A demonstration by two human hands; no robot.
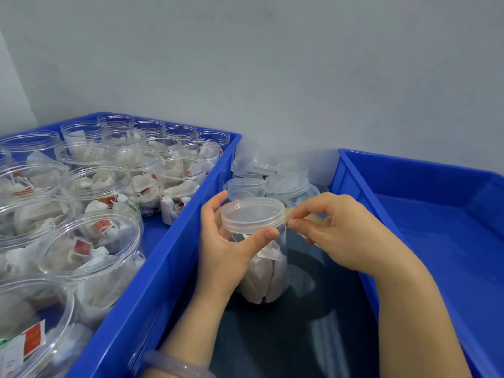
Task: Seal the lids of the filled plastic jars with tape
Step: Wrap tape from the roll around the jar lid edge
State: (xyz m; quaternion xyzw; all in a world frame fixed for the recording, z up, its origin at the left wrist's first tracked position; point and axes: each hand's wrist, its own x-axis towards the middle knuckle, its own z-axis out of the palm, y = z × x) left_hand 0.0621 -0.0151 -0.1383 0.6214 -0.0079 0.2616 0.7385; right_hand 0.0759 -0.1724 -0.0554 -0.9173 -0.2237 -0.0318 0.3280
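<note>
Head view: 1 capped jar stands on the dark counter, in the gap between the left bin and the right bin, both blue. It is packed with pale tea-bag packets.
Left hand: grips the lid, thumb on the near rim, fingers curled round the far side.
Right hand: thumb and forefinger pinch a pale strip of tape at the lid's right edge.
Hidden: the tape runs under the right fingers, and I cannot tell whether a roll sits there.
Left bin: about 18 open jars, filled and uncapped. Those at the left and bottom edges are cut off, so the count is rough.
Loose lids: about 6 clear ones heaped behind the jar, overlapping and hard to separate.
Right bin: cut off by the frame's right edge.
Wrist: 1 pale bracelet on the left arm, partly cut off at the bottom.
</note>
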